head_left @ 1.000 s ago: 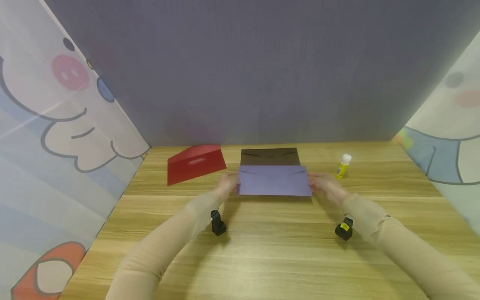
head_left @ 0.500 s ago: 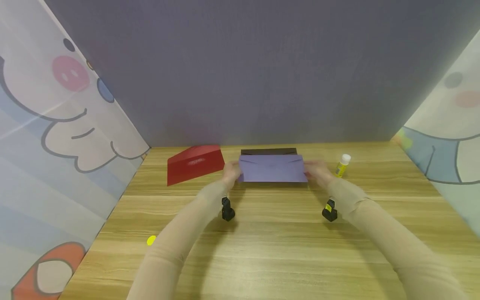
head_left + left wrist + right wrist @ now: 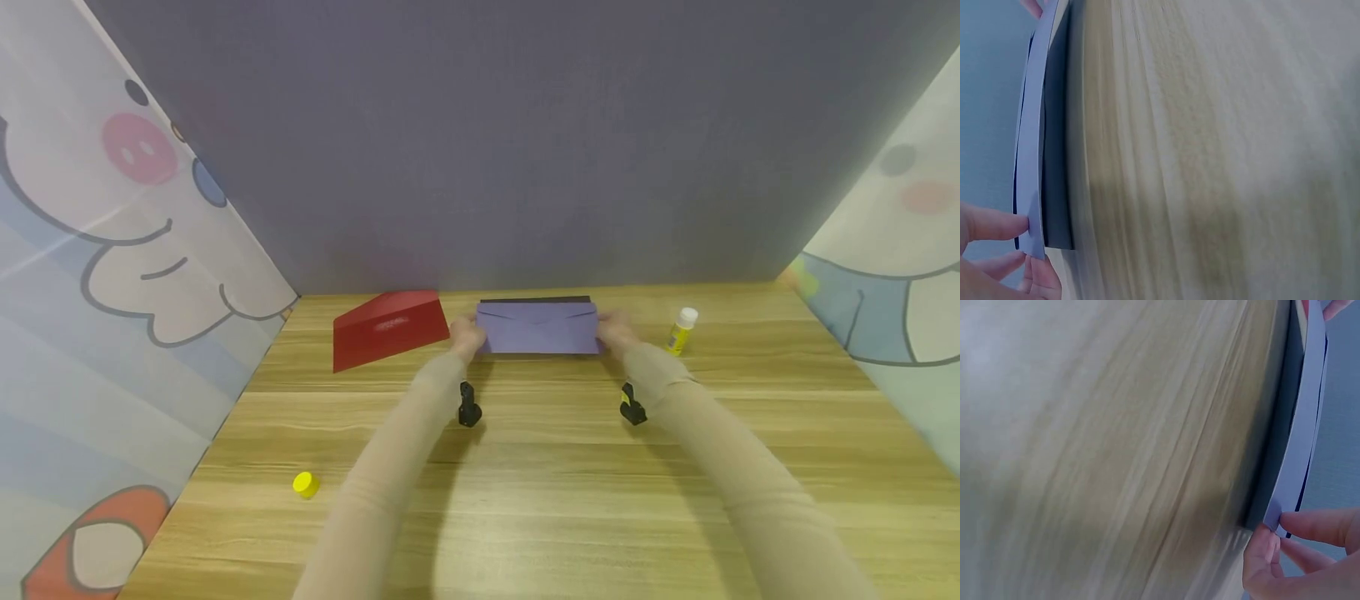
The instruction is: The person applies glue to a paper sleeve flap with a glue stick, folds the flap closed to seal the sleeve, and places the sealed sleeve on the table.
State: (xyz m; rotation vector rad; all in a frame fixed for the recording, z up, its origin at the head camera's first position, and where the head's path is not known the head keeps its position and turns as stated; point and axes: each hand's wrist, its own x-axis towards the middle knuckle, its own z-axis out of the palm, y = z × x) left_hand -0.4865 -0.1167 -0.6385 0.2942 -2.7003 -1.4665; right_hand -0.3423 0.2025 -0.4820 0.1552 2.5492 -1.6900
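A purple envelope (image 3: 537, 328) with its flap side up is held level between my two hands. My left hand (image 3: 468, 337) pinches its left end, thumb on top and fingers beneath, as the left wrist view shows. At the right end my right hand (image 3: 618, 332) pinches it the same way; its thumb (image 3: 1316, 525) presses the top face in the right wrist view. Underneath lies a dark envelope (image 3: 534, 299), mostly covered, with a thin strip showing at its back edge and another at its front.
Left of the envelopes lies a red envelope (image 3: 390, 331) with its flap raised toward the back. A yellow glue stick (image 3: 681, 332) with a white end stands on the right. Its yellow cap (image 3: 305, 484) sits near the front left. A grey wall (image 3: 536, 150) rises behind the table.
Both hands have carried the purple envelope away from me, over the dark envelope, covering most of it. The yellow cap has come into view from behind the left sleeve.
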